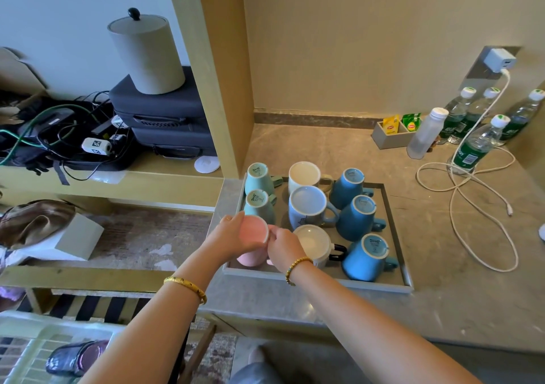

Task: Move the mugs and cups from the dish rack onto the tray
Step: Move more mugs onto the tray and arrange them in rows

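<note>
Pink mug (pixel 253 237): upside down at the near left corner of the tray (pixel 398 230), close against its left and front rims. Your left hand (pixel 236 236) wraps its side; your right hand (pixel 283 246) pinches near its rim, possibly at the handle, which is hidden. Eight more mugs stand inverted on the tray: two green (pixel 259 190), three blue (pixel 358 217), others white or pale. Open tray floor: a strip along the right rim. Dish rack (pixel 35 351), lower left: one dark cup (pixel 76 357) inside.
</note>
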`<state>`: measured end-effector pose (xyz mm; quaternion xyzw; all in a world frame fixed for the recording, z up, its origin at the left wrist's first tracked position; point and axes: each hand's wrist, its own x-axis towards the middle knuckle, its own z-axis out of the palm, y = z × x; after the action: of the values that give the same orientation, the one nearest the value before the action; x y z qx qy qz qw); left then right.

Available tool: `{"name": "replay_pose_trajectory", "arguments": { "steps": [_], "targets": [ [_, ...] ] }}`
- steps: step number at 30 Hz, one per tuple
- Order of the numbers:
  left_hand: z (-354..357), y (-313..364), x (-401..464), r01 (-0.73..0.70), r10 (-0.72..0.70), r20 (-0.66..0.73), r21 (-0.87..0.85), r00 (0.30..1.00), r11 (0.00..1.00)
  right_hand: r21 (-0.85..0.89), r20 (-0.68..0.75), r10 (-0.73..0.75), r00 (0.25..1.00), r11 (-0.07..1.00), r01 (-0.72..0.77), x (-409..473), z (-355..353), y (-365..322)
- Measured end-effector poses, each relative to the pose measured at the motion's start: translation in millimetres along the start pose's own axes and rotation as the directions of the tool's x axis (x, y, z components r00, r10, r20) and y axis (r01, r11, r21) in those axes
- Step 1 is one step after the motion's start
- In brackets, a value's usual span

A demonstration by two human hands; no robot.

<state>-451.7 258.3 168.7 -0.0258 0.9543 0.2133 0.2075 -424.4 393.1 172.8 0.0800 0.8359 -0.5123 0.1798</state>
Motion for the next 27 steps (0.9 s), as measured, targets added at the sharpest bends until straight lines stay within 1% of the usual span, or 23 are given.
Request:
{"name": "replay_pose_trajectory", "arguments": {
  "steps": [2,3,4,5,7,9,13,16,22,24,27],
  "targets": [
    [-1,0,3,0.047,-0.047,0.018,0.001,0.999,0.999,0.011,0.025,0.036,0.999,0.999,-0.036,2,5,0],
    [-2,0,5,0.066,-0.066,0.034,-0.006,0.997,0.998,0.040,0.019,0.067,0.998,0.997,-0.068,4,8,1],
    [-3,-1,6,0.085,-0.083,0.045,-0.048,0.996,0.995,0.105,0.019,0.089,0.996,0.990,-0.091,4,9,3],
    [-4,-3,7,0.111,-0.105,0.049,-0.136,0.993,0.984,0.173,0.021,0.105,0.994,0.979,-0.107,4,10,2],
    [-4,-5,6,0.177,-0.169,0.051,-0.343,0.984,0.923,0.174,-0.002,0.123,0.992,0.977,-0.121,8,11,5],
    [-4,-6,5,0.211,-0.213,0.046,-0.442,0.976,0.872,0.190,0.021,0.115,0.993,0.975,-0.116,12,9,5],
    [-3,-11,7,0.219,-0.248,0.001,-0.474,0.969,0.853,0.160,0.051,0.106,0.993,0.981,-0.113,14,6,1],
    [-4,-14,9,0.235,-0.272,-0.007,-0.487,0.962,0.841,0.144,0.055,0.101,0.993,0.984,-0.108,17,5,2],
    [-3,-15,11,0.212,-0.256,-0.029,-0.475,0.966,0.854,0.179,0.066,0.066,0.996,0.981,-0.077,23,6,4],
    [-4,-15,11,0.221,-0.260,-0.022,-0.464,0.965,0.858,0.173,0.058,0.062,0.996,0.982,-0.072,24,6,3],
    [-6,-16,12,0.245,-0.274,0.000,-0.452,0.962,0.858,0.118,0.060,0.053,0.997,0.991,-0.059,24,6,3]
  ]
}}
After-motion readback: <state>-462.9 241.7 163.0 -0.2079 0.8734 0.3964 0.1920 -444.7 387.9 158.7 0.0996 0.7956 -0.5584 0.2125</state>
